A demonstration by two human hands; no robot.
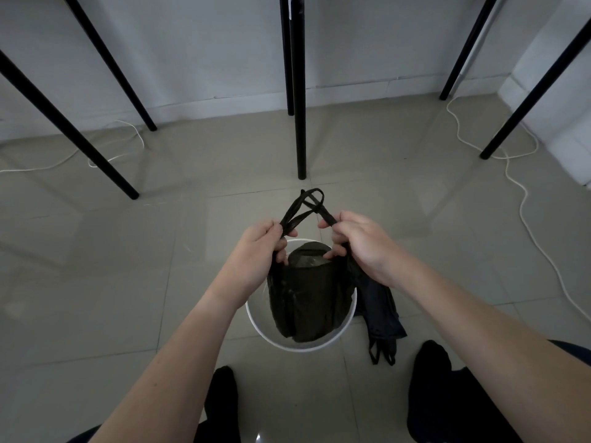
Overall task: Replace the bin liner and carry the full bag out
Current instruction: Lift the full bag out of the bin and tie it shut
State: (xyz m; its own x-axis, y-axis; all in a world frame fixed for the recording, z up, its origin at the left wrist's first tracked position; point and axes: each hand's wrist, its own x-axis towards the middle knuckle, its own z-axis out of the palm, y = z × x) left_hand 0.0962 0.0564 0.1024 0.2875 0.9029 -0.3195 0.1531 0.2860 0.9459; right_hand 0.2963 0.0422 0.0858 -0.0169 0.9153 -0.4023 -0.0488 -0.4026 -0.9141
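1. Step in hand: the full bag (307,308) is being closed. Its two handle loops (307,206) are being crossed at 12 o'clock above the bin (300,347), which is judged to be the start of a knot.
2. Location of task item: the full bag is being held inside the white bin, low in the view at 6 o'clock, with its mouth drawn up clear of the rim. It is not yet lifted out.
3. Replacement: a folded dark spare liner (380,318) is being kept on the floor (128,282) at 4 o'clock of the bin, just beside it.
4. Next move, as judged: one loop is to be passed under the other and pulled tight. Both straps are thin, so an even pull is being called for to avoid tearing them. The lift-out and re-lining are yet to be done.
5. Left hand (259,244): one strap is being gripped at 10 o'clock of the bin, with the fingers curled round it.
6. Right hand (358,247): the other strap is being pinched between thumb and forefinger at 2 o'clock, and the lower fingers are being curled over the bag's edge.
7. Arms: both forearms are being extended, bare, from 7 and 5 o'clock, converging over the bin.
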